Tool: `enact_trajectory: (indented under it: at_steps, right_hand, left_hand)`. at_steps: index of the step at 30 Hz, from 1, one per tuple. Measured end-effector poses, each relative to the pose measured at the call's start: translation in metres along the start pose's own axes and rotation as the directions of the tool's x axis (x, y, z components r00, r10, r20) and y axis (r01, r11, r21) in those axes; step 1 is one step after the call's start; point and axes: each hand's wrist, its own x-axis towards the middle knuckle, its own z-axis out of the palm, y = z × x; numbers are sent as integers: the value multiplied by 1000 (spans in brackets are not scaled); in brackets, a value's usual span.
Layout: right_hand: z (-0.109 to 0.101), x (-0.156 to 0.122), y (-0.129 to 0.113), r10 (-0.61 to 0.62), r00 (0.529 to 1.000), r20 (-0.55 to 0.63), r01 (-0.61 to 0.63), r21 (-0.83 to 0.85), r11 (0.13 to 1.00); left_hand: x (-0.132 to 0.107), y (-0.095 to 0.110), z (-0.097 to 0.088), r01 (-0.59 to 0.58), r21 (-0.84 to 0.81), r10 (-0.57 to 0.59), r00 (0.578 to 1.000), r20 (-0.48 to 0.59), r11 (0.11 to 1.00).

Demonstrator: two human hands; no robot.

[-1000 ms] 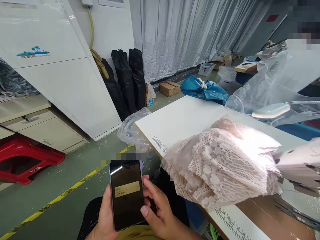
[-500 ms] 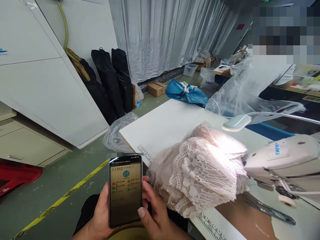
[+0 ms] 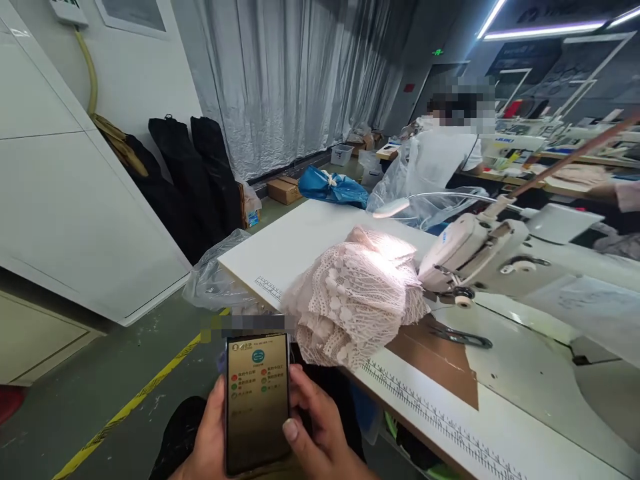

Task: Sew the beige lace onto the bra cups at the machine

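A smartphone [image 3: 257, 427] with a lit screen of coloured icons stands upright over my lap. My left hand [image 3: 207, 433] is closed around its left edge. My right hand [image 3: 320, 427] is at the opposite edge, its fingers against the phone's side and its thumb near the lower right of the screen. Beyond the phone, a heap of pale pink lace fabric [image 3: 350, 300] lies on the white sewing table [image 3: 285, 233], under a bright spot of light. Beside the fabric is the head of a sewing machine [image 3: 450, 247]. Dark thread snips [image 3: 460, 335] lie before it.
A lamp on a bent arm [image 3: 393, 208] hangs over the table. A blue tied bundle [image 3: 333, 187] sits at its far edge, with clear plastic [image 3: 215, 270] at the left corner. A person in white [image 3: 435, 153] is farther back. Yellow tape [image 3: 135, 400] crosses the floor.
The view has swung right and up, bringing more of the sewing machine and the room behind into sight. Both hands still hold the phone, which appears slightly lower and farther right.
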Motion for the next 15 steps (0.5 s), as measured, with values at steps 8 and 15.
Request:
enact_trajectory:
  at_steps: [8,15]
  right_hand:
    - [6,-8,-21,-100,985,-140,99,-13,995]
    - [9,-11,-34,-111,974,-196,134,109,985]
  left_hand:
    - [-6,-2,8,134,13,-135,991,23,991]
    - [-9,-8,7,185,-26,-185,983,10,982]
